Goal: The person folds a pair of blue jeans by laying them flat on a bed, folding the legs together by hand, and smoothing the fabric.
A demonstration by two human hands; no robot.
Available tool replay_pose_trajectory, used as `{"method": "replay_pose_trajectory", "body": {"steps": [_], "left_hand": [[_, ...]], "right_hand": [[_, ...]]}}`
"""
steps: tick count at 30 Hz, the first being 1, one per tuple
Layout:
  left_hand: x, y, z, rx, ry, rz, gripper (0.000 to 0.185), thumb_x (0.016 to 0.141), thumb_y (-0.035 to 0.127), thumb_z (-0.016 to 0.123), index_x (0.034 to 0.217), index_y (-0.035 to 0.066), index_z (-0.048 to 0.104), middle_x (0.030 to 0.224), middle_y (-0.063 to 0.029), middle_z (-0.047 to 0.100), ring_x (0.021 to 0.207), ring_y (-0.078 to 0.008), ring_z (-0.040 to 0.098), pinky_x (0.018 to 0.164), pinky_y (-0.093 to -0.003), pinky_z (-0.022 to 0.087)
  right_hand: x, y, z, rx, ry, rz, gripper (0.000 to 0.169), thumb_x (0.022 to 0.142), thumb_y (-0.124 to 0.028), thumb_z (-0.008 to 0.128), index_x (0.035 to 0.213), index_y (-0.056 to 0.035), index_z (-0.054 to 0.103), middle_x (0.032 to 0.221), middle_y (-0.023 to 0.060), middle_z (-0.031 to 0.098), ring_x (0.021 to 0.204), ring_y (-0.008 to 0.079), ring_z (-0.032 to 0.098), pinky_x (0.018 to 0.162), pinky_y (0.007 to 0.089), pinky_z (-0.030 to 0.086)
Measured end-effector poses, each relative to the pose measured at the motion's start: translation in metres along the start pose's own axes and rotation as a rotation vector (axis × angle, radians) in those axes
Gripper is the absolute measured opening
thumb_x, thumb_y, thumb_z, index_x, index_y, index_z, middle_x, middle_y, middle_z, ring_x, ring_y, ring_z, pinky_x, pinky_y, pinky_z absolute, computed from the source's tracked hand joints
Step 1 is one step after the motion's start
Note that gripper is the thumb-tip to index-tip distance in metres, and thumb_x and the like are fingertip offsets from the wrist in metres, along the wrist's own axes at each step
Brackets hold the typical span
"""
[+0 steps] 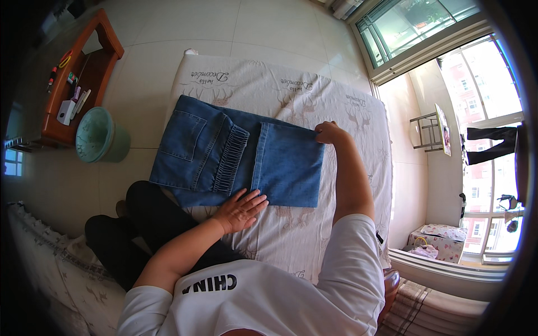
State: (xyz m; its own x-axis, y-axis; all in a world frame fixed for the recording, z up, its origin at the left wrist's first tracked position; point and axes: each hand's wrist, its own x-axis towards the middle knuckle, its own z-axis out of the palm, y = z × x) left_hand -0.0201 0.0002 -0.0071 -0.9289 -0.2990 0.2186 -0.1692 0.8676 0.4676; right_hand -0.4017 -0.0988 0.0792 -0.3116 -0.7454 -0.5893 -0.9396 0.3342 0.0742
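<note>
A pair of blue denim trousers (290, 164) lies folded on a table covered with a pale printed cloth (252, 67). The part with the elastic waistband (232, 159) and a patch pocket (183, 135) is folded in from the left. A leg end with its stitched hem (258, 155) is folded in from the right, leaving a narrow gap between the two. My left hand (243, 211) rests flat, fingers apart, on the near edge by the hem. At the far right corner of the denim, my right hand (330, 132) pinches the folded edge.
A green bucket (119, 140) stands on the floor at left beside a reddish wooden cabinet (52, 122) holding scissors (65, 59) and small items. To the right, a window frame (374, 75) borders a balcony with a stool (426, 132) and a flower-patterned box (445, 241).
</note>
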Motion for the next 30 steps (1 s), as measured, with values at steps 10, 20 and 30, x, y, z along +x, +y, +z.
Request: {"method": "replay_pose_trajectory", "body": {"steps": [10, 20, 30], "left_hand": [[0.001, 0.001, -0.003, -0.011, 0.016, 0.000, 0.065, 0.077, 0.027, 0.065, 0.136, 0.018, 0.039, 0.142, 0.0006, 0.033, 0.134, -0.0200, 0.027, 0.109, -0.0440, 0.024], [-0.001, 0.000, -0.004, -0.033, -0.022, -0.020, 0.065, 0.079, 0.028, 0.065, 0.137, 0.018, 0.037, 0.142, 0.0005, 0.032, 0.136, -0.0195, 0.025, 0.110, -0.0441, 0.024], [0.000, -0.001, -0.001, -0.027, 0.018, -0.003, 0.067, 0.076, 0.027, 0.066, 0.137, 0.017, 0.038, 0.140, 0.0004, 0.035, 0.135, -0.0201, 0.027, 0.109, -0.0441, 0.025]], "right_hand": [[-0.008, 0.004, 0.022, -0.059, 0.206, 0.104, 0.035, 0.077, -0.036, 0.055, 0.105, -0.0189, 0.068, 0.120, 0.0075, 0.055, 0.120, 0.0255, 0.043, 0.100, 0.0416, 0.035], [-0.016, -0.013, 0.031, 0.114, 0.288, 0.227, 0.039, 0.078, -0.035, 0.056, 0.111, -0.0152, 0.064, 0.122, 0.0099, 0.052, 0.119, 0.0272, 0.044, 0.097, 0.0445, 0.036], [-0.044, -0.036, 0.098, 0.325, 0.834, 0.056, 0.053, 0.088, -0.028, 0.052, 0.136, -0.0083, 0.037, 0.142, 0.0155, 0.033, 0.130, 0.0326, 0.034, 0.105, 0.0424, 0.030]]}}
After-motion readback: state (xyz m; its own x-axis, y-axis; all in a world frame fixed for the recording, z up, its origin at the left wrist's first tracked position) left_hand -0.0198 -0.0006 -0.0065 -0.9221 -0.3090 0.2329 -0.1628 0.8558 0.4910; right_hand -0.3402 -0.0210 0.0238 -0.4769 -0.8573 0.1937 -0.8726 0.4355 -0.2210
